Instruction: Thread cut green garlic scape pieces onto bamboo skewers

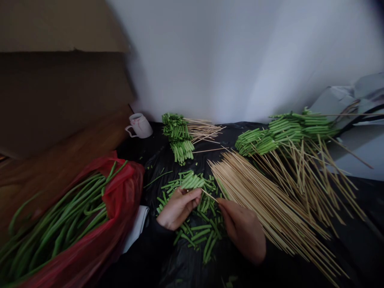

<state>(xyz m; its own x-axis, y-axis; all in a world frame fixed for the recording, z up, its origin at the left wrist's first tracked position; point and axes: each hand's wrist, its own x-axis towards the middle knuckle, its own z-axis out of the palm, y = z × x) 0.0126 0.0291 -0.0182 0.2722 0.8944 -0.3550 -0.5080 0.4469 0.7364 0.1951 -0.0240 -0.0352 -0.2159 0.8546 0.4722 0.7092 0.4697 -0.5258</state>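
Between my two hands is a bamboo skewer (210, 195) carrying a row of cut green bean pieces (193, 182) at its left end. My left hand (180, 206) is closed on the bean pieces, thumb on top near the lowest one. My right hand (243, 228) pinches the bare end of the skewer. Loose cut bean pieces (201, 233) lie scattered under and around both hands. A thick bundle of bare skewers (264, 200) lies just right of my right hand.
A red plastic bag (124, 200) of long green beans (72, 218) sits at left. Behind are a white mug (140, 126) and a stack of bean skewers (177, 134). Another pile of bean skewers (285, 130) lies at back right, against a pale wall (210, 60).
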